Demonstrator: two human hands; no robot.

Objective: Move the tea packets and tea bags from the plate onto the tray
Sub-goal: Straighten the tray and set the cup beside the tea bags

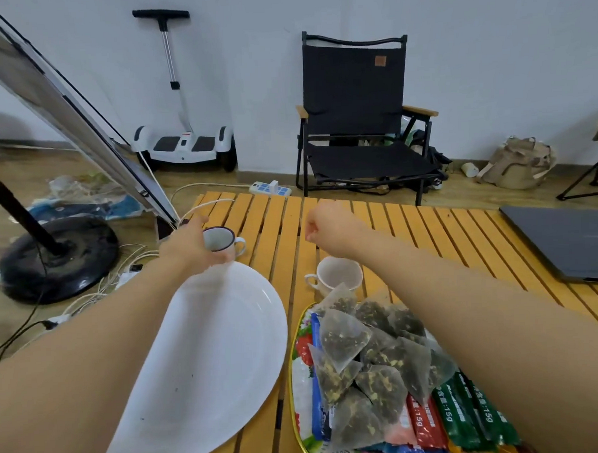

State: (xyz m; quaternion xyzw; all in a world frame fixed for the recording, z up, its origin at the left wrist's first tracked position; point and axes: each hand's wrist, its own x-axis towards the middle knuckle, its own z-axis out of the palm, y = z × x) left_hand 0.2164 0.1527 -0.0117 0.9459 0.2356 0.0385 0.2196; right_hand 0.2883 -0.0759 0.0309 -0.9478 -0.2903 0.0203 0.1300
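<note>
Nearest me, my two bare forearms reach forward over the slatted orange wooden table. My left hand stretches out past the far rim of the smooth white plate, fingers loosely curled at a white enamel mug; I cannot tell whether they grip it. My right hand hangs above the bare slats, fingers curled together in a loose fist holding nothing I can see. The plate holds no packets. The mesh pyramid tea bags and glossy stick tea packets are heaped on the gold-rimmed floral tray, just right of the plate. A pale cup stands beyond the tray, a grey laptop at the table's right edge.
</note>
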